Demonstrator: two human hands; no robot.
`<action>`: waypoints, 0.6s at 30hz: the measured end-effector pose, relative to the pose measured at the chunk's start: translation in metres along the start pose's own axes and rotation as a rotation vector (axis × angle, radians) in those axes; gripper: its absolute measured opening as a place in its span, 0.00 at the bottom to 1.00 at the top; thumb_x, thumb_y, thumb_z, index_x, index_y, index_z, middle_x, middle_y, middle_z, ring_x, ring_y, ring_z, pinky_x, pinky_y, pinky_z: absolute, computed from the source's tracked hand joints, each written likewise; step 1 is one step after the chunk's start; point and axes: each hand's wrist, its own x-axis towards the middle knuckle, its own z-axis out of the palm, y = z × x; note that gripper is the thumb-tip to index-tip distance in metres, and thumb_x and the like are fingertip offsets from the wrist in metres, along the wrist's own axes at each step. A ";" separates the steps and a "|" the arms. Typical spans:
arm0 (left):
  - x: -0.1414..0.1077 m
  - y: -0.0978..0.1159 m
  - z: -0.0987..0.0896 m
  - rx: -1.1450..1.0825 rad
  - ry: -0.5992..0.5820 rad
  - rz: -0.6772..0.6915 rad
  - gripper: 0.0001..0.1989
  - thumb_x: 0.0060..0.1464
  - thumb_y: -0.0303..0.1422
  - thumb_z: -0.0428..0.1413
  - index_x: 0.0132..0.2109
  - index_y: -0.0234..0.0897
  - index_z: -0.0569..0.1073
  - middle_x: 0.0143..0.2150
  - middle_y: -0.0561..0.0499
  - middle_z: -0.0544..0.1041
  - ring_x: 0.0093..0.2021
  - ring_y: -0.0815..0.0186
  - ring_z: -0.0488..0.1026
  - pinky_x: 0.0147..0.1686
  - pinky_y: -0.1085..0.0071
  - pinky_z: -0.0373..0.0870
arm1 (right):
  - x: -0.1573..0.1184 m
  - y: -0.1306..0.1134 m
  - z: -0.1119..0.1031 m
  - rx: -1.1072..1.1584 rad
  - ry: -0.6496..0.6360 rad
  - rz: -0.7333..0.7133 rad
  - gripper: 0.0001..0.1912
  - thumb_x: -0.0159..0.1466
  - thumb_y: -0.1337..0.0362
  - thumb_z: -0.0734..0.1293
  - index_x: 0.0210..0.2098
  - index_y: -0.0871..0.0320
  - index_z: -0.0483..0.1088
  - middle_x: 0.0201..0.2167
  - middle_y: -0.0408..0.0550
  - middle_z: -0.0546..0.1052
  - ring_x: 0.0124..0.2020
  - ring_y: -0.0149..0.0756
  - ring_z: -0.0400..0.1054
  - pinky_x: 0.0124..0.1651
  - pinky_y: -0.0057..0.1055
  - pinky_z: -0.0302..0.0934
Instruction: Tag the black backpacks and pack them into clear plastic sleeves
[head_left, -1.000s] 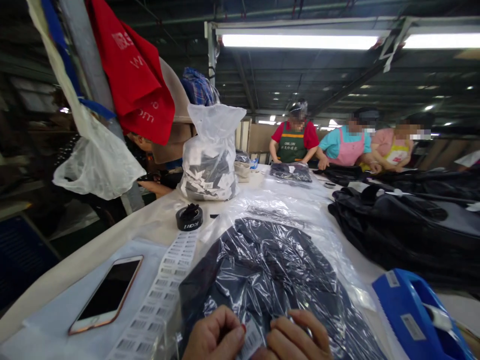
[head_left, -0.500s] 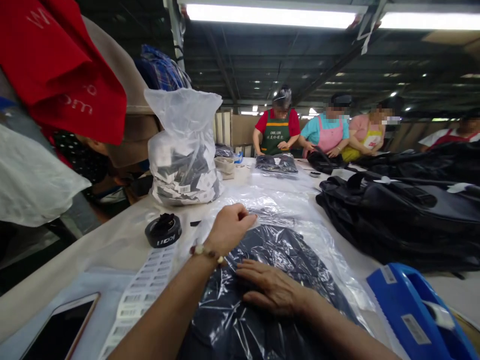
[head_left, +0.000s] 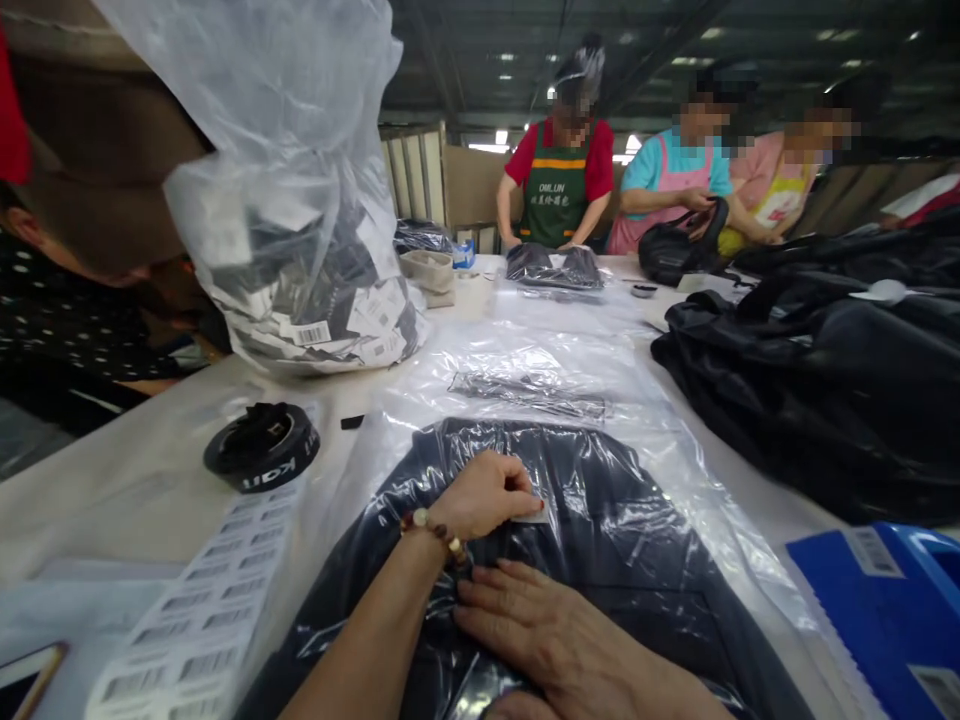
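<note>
A black bag in a clear plastic bag (head_left: 592, 470) lies flat before me on the table. My left hand (head_left: 484, 495), with a beaded bracelet on its wrist, is closed in a pinch on a small pale label (head_left: 536, 513) against the plastic. Any print on that label is too small to read. Fingers stretched out, my right hand (head_left: 551, 625) presses flat on the plastic nearer to me. A strip of barcode labels (head_left: 202, 600) runs along the table to the left.
A black tape roll (head_left: 262, 445) sits beyond the strip. Behind it stands a clear sack of tags (head_left: 300, 250). A phone (head_left: 30, 680) lies front left. On the right are black bags (head_left: 817, 400) and a blue tape dispenser (head_left: 885, 600). Co-workers (head_left: 559, 190) stand across the table.
My view has tipped down and closer. My left hand has come down onto the wrapped bag with the small label at its fingertips. My right hand stays flat on the plastic.
</note>
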 end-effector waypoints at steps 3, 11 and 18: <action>-0.001 -0.002 0.001 0.014 -0.022 -0.013 0.08 0.40 0.34 0.59 0.22 0.34 0.70 0.20 0.57 0.68 0.24 0.71 0.63 0.24 0.73 0.57 | 0.002 0.000 -0.001 -0.035 0.000 -0.023 0.30 0.64 0.48 0.56 0.59 0.61 0.58 0.61 0.53 0.61 0.63 0.41 0.51 0.65 0.41 0.43; -0.009 -0.003 0.004 0.019 0.000 0.000 0.07 0.41 0.32 0.58 0.21 0.35 0.70 0.22 0.57 0.68 0.25 0.71 0.64 0.27 0.73 0.58 | 0.001 -0.005 0.000 -0.035 -0.025 0.031 0.30 0.64 0.50 0.59 0.60 0.61 0.57 0.62 0.51 0.59 0.64 0.38 0.49 0.67 0.38 0.39; -0.012 -0.003 0.008 0.077 0.034 0.027 0.07 0.42 0.31 0.59 0.21 0.35 0.69 0.23 0.57 0.67 0.27 0.71 0.64 0.30 0.73 0.58 | 0.000 -0.005 0.003 -0.033 0.006 0.046 0.30 0.64 0.50 0.59 0.59 0.61 0.58 0.62 0.49 0.60 0.63 0.36 0.50 0.67 0.35 0.36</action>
